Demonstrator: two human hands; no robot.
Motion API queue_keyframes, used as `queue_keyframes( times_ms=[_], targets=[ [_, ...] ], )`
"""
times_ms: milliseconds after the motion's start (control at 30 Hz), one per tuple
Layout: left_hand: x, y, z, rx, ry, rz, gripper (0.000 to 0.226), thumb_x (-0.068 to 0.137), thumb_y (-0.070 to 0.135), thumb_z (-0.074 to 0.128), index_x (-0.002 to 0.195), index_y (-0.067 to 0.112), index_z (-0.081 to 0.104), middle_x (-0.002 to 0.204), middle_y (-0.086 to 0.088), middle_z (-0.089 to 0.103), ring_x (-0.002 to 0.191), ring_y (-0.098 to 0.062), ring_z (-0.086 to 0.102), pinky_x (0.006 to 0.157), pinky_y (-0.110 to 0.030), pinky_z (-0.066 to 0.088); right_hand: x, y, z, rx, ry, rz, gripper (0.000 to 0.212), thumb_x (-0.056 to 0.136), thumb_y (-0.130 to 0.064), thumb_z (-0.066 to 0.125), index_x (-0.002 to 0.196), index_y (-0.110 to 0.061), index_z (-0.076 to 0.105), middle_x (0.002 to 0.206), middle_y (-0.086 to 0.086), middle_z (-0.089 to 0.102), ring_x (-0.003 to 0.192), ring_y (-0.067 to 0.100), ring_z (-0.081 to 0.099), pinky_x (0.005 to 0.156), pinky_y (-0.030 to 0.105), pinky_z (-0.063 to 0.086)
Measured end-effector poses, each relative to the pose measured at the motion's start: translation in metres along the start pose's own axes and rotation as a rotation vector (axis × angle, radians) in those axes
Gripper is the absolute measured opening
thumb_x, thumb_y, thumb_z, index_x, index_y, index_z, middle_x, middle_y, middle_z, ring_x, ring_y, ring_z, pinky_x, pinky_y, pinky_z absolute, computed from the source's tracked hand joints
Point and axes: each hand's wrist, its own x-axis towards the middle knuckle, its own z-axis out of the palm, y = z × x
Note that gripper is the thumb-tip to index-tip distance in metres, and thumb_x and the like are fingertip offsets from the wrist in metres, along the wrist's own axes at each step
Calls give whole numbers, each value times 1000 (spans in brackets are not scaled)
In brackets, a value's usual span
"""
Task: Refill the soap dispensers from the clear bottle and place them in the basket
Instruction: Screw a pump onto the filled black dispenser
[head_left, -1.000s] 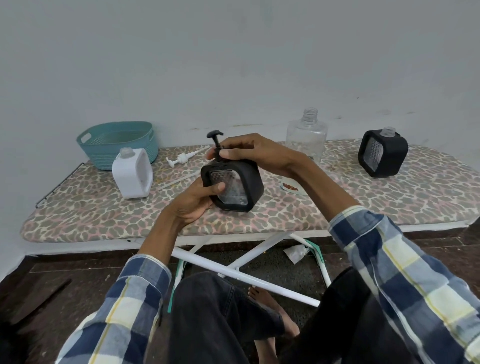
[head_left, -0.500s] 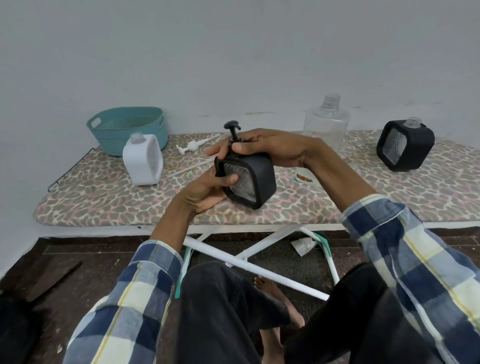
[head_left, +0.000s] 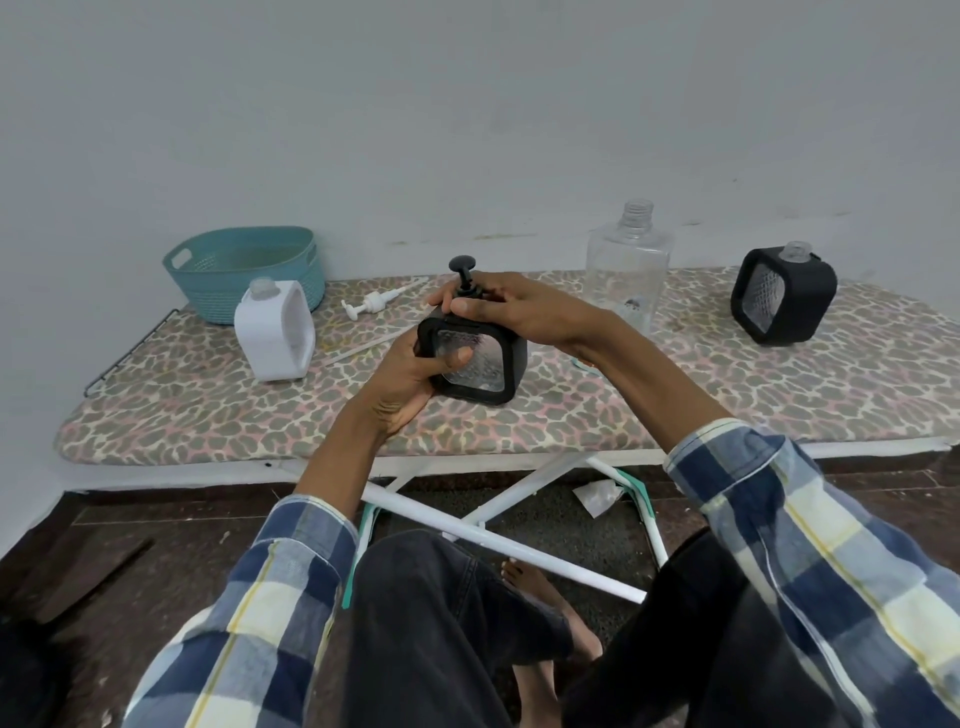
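The left hand (head_left: 410, 374) grips the black dispenser (head_left: 475, 358) near the board's (head_left: 208, 415) front edge, and the right hand (head_left: 511, 306) curls around its pump (head_left: 462, 273). The clear bottle (head_left: 628, 270) stands at the back edge, the teal basket (head_left: 244, 270) at the back left corner.

Low ironing board with leopard-print fabric cover (head_left: 519, 431), white crossed legs, set against a pale wall. On it, left to right:

- teal woven plastic basket (head_left: 244, 270), far left corner
- white square soap dispenser (head_left: 274, 335), uncapped, just in front of the basket
- white pump head with long tube (head_left: 371, 304), lying flat
- black square soap dispenser with clear textured panel (head_left: 475, 364), black pump fitted; left hand (head_left: 410, 379) grips its lower side, right hand (head_left: 511, 306) curls round the top at the pump collar
- clear plastic bottle (head_left: 628, 270), uncapped, upright
- second black square dispenser (head_left: 784, 296), uncapped, far right

Person's plaid sleeves and dark trousers in the foreground.
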Motion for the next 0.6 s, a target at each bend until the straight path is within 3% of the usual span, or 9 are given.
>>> queue_keyframes(
  times_ms=[67,167,267,367,433,500,600],
  targets=[
    [1,0,1,3,52,8,51,87,-2,75,135,5,61,127,-14,71,122,-32,67,102,-51,59,1,2,2,-43,42,17,37,93,-62,66,117,-35,73,136,-2,72,125,20,69,114,54,50],
    [0,0,4,28,122,19,62,83,-2,84,140,3,61,125,-13,73,116,-27,71,99,-47,60,0,5,2,-105,102,37,35,102,-54,62,125,-29,72,134,-4,72,125,18,68,116,53,48],
    [1,-1,5,49,133,46,69,82,-1,82,146,6,59,130,-16,73,118,-27,72,95,-42,61,-5,5,6,-119,175,46,29,106,-46,62,122,-25,72,124,-3,75,120,20,69,116,53,47],
    [1,-1,1,46,105,44,73,85,-3,81,152,9,55,137,-14,71,125,-28,69,101,-43,59,-12,-2,12,-103,206,59,30,107,-43,62,125,-20,70,124,-1,74,120,19,69,116,52,47],
    [-3,2,-3,-46,2,-19,80,81,3,88,152,7,53,133,-10,72,126,-27,67,106,-45,57,-18,-14,9,-107,137,5,31,105,-46,66,124,-23,71,129,-3,73,122,17,69,114,51,50],
    [-10,6,-9,-181,-174,-98,74,70,11,98,137,8,67,124,-7,76,120,-23,71,101,-41,59,-25,-31,3,-78,-38,-57,26,105,-40,67,123,-22,74,138,-7,70,129,14,66,115,48,51],
    [-13,1,-17,-298,-513,-98,48,90,-1,78,137,8,68,128,-11,73,122,-23,70,104,-38,56,-27,-47,2,-56,-360,-178,23,111,-19,58,125,-9,72,151,-1,63,142,18,57,119,50,46]
  ],
)
